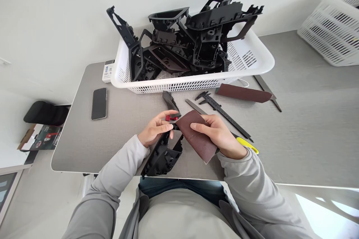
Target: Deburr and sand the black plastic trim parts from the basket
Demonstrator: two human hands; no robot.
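My left hand [155, 129] grips a black moulded plastic trim part [162, 158], which runs from below the hand up past the fingers. A small red object [171, 118] shows between my left fingers and the part, but its exact kind is unclear. My right hand [215, 130] presses on a sheet of brown sandpaper [196, 136], holding it against the black part's upper end. The sandpaper hides some of the part, so the contact area cannot be seen.
A white slatted basket [179, 86] piled with black plastic parts stands at the desk's far edge. On the grey desk [294, 138] lie a smartphone [98, 103], a steel caliper [221, 110], a brown sanding strip [244, 93] and a yellow-handled tool [246, 145]. Another white basket [331, 33] sits far right.
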